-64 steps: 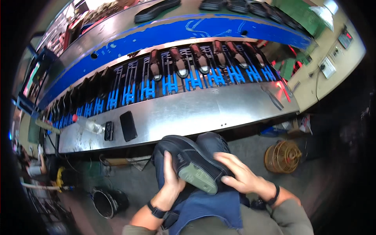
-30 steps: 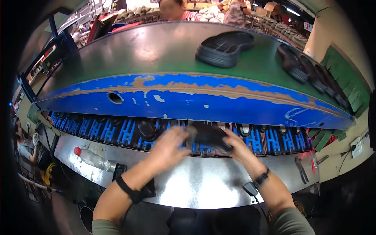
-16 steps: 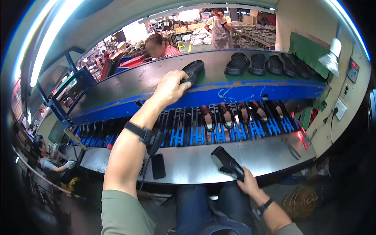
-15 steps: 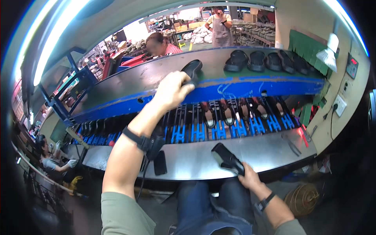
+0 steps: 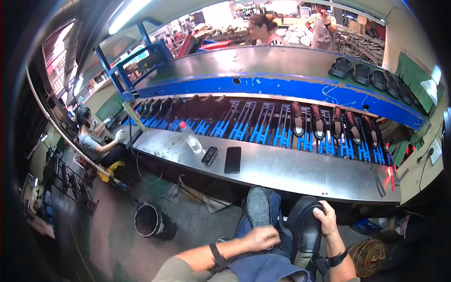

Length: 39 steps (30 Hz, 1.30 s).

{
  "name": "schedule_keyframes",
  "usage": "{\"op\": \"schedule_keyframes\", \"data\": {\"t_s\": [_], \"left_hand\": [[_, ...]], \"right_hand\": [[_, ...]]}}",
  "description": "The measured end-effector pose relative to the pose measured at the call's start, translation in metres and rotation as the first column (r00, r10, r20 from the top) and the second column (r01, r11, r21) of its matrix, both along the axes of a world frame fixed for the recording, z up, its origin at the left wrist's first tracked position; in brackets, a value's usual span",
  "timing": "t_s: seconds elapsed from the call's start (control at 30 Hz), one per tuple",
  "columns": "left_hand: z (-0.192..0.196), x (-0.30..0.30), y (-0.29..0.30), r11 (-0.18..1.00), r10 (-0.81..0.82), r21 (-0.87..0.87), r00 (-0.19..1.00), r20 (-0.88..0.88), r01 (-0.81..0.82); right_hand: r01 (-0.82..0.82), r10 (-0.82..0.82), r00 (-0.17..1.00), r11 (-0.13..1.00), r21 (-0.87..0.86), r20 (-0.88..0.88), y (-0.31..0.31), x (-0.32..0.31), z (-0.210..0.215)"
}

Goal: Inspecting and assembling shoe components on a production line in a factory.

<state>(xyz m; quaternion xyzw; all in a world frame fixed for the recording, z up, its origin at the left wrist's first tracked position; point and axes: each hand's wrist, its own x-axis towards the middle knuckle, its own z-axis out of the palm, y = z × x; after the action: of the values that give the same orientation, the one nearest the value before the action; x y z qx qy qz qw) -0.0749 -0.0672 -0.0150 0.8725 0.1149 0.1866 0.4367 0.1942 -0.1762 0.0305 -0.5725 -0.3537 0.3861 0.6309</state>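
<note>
My left hand [image 5: 263,238] is over my lap, its fingers curled at the lower end of a black shoe sole [image 5: 259,207] with a ribbed grey face turned up. My right hand [image 5: 327,218] is closed round a black shoe [image 5: 305,228], thumb pressed on its dark underside; a paler patch shows towards the heel. Sole and shoe lie side by side above my thighs, a small distance apart. More black soles [image 5: 361,74] stand in a row on the upper shelf [image 5: 225,61] at the right.
Shoes [image 5: 318,123] sit on a blue-pronged rack [image 5: 253,122] under the shelf. On the metal ledge [image 5: 282,171] are a bottle [image 5: 191,138], a phone [image 5: 233,160], a small black device [image 5: 209,156] and pliers [image 5: 377,181]. A bucket [image 5: 152,222] stands on the floor. A co-worker [image 5: 94,138] sits at left.
My left hand has come down from the upper shelf to my lap with the sole. My right hand has drawn the shoe back from the ledge and turned it underside up. The view has shifted.
</note>
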Motion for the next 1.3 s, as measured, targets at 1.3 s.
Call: {"op": "schedule_keyframes", "data": {"t_s": [1.3], "left_hand": [[0.145, 0.02, 0.06, 0.707, 0.188, -0.707, 0.965, 0.181, -0.005]], "right_hand": [[-0.641, 0.653, 0.686, 0.751, 0.158, -0.322, -0.009, -0.064, 0.02]]}}
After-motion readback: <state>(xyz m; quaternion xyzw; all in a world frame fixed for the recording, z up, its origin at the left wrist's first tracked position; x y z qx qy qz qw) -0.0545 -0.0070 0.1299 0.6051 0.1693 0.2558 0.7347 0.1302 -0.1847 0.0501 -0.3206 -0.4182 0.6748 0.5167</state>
